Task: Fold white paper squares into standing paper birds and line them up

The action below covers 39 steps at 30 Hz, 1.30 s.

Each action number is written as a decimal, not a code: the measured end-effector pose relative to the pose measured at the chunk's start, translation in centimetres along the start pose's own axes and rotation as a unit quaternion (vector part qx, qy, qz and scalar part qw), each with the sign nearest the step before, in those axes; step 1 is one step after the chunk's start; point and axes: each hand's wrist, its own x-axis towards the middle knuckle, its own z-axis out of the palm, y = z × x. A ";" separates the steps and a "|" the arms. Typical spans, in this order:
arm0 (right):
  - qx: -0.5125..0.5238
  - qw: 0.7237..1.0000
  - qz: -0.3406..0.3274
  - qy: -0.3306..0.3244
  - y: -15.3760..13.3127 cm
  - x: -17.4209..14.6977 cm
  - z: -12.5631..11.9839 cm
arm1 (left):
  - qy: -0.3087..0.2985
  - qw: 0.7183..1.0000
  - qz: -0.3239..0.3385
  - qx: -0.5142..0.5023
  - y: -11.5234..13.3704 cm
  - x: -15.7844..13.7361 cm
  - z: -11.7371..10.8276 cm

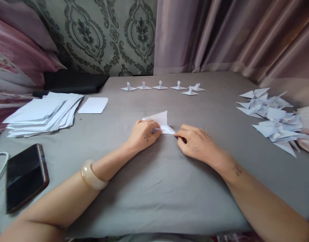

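Observation:
A partly folded sheet of white paper (pixel 159 118) lies on the grey cloth in front of me, with one flap raised and a pointed corner toward the right. My left hand (pixel 145 132) is closed over its left side, fingers curled on the near edge and hiding part of it. At the right tip, the thumb and forefinger of my right hand (pixel 194 141) pinch the corner. Beyond the sheet stand several small folded paper figures (pixel 160 85) in a row, each with a flat diamond base and an upright middle.
At left are a stack of white paper (pixel 43 112), a smaller square pile (pixel 93 105), a black folded item (pixel 74 81) and a phone (pixel 26 178) near a white cable (pixel 2 168). Several folded paper pieces (pixel 275 117) are heaped at right. Curtains (pixel 207 37) hang behind.

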 end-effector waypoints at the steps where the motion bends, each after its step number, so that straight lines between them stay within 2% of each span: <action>1: -0.010 1.000 -0.005 0.006 0.0 0.0 0.1 | -0.001 1.000 -0.009 -0.003 0.1 0.1 0.0; 4: -0.026 0.999 -0.028 0.025 -0.1 0.0 0.6 | -0.002 1.000 -0.025 0.003 0.1 0.3 0.2; 8: -0.007 0.996 -0.073 0.052 -0.9 0.1 1.3 | -0.001 1.000 -0.015 0.015 -0.2 0.5 0.4; 13: -0.034 0.993 -0.102 0.040 -2.3 0.2 1.7 | -0.004 1.000 -0.004 0.029 -0.4 0.5 0.5; 19: -0.057 0.994 -0.085 0.035 -2.9 0.2 1.7 | -0.011 0.999 0.011 0.039 -0.5 0.3 0.2; 24: -0.048 0.996 -0.060 0.038 -2.1 -0.1 1.6 | -0.018 0.999 0.002 0.036 -0.3 -0.3 -0.4; 27: -0.015 0.996 -0.042 0.080 -1.2 -0.2 1.6 | -0.006 1.000 0.011 0.024 -0.4 -0.7 -0.5; 30: 0.013 0.987 -0.054 0.151 -0.8 0.2 1.5 | 0.030 0.998 0.055 -0.007 -0.7 -1.0 -0.3; 32: -0.002 0.982 -0.086 0.169 -0.9 0.6 1.6 | 0.055 0.994 0.088 -0.031 -0.9 -0.9 0.0; 36: -0.078 0.977 -0.139 0.144 -1.4 1.5 2.0 | 0.068 0.987 0.136 -0.041 -1.5 -0.6 0.5; 39: -0.156 0.966 -0.146 0.149 -1.8 1.5 2.2 | 0.084 0.990 0.116 -0.006 -1.6 -0.8 0.7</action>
